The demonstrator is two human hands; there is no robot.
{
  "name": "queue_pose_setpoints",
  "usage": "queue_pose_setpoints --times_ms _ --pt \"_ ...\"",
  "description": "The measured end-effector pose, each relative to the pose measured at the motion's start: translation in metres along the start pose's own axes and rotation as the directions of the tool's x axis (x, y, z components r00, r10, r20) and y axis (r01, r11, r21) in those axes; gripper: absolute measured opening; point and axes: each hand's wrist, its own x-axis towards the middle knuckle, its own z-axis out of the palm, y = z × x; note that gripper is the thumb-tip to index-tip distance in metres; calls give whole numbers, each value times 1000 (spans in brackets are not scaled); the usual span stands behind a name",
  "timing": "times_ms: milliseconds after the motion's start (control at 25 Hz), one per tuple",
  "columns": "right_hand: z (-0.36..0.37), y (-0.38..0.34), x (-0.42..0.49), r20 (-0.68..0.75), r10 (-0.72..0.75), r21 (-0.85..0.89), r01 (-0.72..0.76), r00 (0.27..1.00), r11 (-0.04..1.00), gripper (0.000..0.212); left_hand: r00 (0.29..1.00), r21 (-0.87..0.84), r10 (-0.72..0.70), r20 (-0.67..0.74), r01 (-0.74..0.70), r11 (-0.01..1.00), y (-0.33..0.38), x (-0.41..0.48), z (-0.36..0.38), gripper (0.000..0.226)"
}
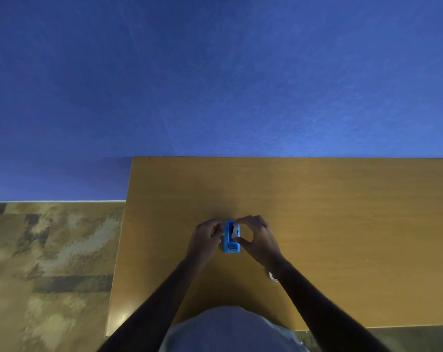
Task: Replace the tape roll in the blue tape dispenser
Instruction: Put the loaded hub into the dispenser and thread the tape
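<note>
Steadying the light, rigid blue tape dispenser (231, 237) mid-counter (342, 212), the left hand (207, 237) grips its side while the right hand (256, 237) pinches the small, stiff tape roll (235, 231) by its rim.

The table (317, 212) looks like wood or wood veneer, with a fine straight grain and a smooth, slightly satin finish that catches a dull sheen near its front left corner. The blue tape dispenser (231, 240) appears to be moulded plastic, smooth and evenly coloured, and the tape roll (235, 231) set in it looks pale and matt. The wall (215, 72) behind is matt blue with faint scuffs, and the floor (50, 262) has a mottled, stone-like pattern.
</note>
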Motion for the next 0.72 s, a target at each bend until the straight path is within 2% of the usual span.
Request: queue_pose_setpoints --times_ms 160,440,720 --pt "4 2 6 21 -20 -11 20 1000 1000 54 1000 2 27 -7 -27 1000 -2 -3 2 18" --pt "12 7 10 68 -33 -61 37 997 997 50 997 -77 -71 -23 69 995 -3 0 2 12" --pt "17 12 13 58 -31 -70 35 998 997 51 999 -45 -52 -8 51 998 -4 0 0 11"
